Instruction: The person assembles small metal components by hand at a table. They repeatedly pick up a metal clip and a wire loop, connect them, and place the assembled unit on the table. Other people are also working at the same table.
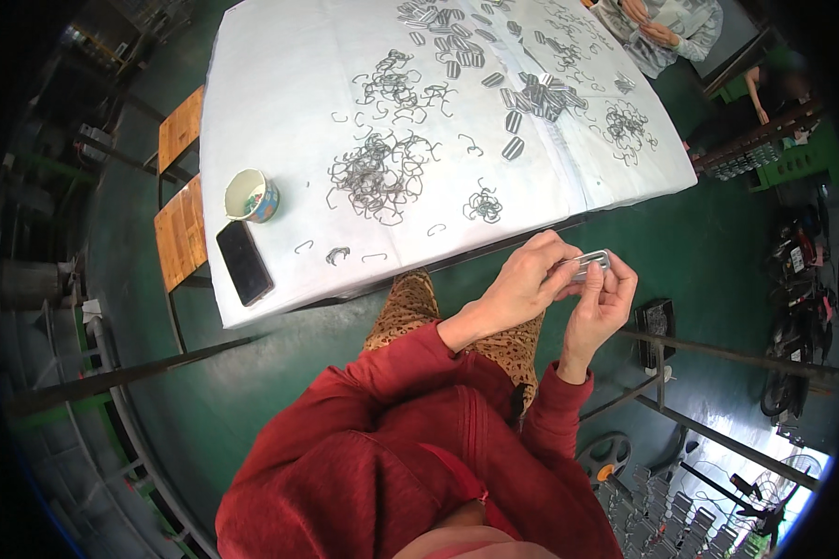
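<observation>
Just off the table's near edge, a small silver slotted metal buckle is held between my two hands. My right hand grips it from the right, with the thumb on its face and the fingers behind. At its left end, my left hand is closed, fingertips pinched against it. Whether a wire piece is also in that pinch is hidden. On the white-covered table, a large heap of bent wire hooks lies nearest, with a smaller cluster of hooks close to my hands. Flat slotted metal buckles are piled farther back.
A black phone and a patterned cup with small bits inside stand at the table's left. Wooden stools flank that side. Across the far right corner, another person's hands are at work. Metal bars cross at right.
</observation>
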Available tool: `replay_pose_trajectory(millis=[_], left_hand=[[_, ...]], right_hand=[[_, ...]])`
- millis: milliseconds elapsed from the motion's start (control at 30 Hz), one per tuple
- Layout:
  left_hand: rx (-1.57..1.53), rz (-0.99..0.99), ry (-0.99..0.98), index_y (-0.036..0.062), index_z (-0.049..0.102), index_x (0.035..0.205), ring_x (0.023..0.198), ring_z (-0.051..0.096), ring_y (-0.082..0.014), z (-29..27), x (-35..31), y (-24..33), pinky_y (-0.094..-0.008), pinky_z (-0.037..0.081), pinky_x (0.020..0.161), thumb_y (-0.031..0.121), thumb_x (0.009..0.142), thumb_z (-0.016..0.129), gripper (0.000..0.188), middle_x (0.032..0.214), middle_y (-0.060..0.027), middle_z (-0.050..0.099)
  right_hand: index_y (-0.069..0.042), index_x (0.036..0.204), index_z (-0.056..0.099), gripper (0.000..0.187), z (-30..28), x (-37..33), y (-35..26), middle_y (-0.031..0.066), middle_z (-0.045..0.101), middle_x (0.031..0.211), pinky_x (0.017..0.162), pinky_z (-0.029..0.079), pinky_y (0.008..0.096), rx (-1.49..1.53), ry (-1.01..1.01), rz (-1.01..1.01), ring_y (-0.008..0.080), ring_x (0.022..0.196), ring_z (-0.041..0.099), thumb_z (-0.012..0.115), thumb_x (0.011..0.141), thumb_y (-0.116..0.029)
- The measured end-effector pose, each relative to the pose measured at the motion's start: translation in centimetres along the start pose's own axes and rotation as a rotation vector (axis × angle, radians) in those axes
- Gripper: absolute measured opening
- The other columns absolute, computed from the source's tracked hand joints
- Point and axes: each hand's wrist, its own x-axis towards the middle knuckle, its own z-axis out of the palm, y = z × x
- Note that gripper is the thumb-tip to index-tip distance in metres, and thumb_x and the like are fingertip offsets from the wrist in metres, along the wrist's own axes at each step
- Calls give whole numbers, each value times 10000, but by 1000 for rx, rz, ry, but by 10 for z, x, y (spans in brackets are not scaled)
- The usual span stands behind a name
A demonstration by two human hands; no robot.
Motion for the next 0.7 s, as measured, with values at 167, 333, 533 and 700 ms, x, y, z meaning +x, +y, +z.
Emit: replay_pose_trajectory(millis=[167, 333, 533, 700], left_hand=[[-74, -89, -19, -12, 634, 947, 740, 555, -182, -5, 3, 1, -288, 445, 668, 154, 868, 616, 185, 823, -86, 580], [-95, -132, 22, -13, 631, 934, 752, 562, -184, -5, -1, 3, -279, 450, 687, 138, 862, 626, 167, 830, -90, 582], [-49, 2, 39, -12, 622, 956, 755, 568, -204, 4, -1, 9, -290, 460, 682, 120, 870, 607, 159, 853, -97, 576], [-34, -20, -26, -2, 628, 961, 760, 568, -185, 4, 3, 1, -292, 461, 659, 125, 867, 613, 158, 854, -88, 571]], right_hand=[[30, 1105, 421, 199, 5, -2, -3, 120, 600, 806, 451, 459, 206, -37, -3, -23, 106, 537, 562, 497, 928, -22], [36, 1101, 428, 200, 12, -9, -5, 129, 608, 814, 462, 464, 208, -33, 19, -85, 106, 542, 566, 503, 924, -20], [27, 1091, 462, 188, 0, 2, 7, 129, 621, 850, 499, 471, 194, -119, 91, -128, 89, 602, 573, 520, 917, -17], [17, 1078, 460, 187, -6, 0, 3, 100, 609, 828, 533, 471, 189, -34, 36, -62, 90, 616, 568, 536, 911, -19]])
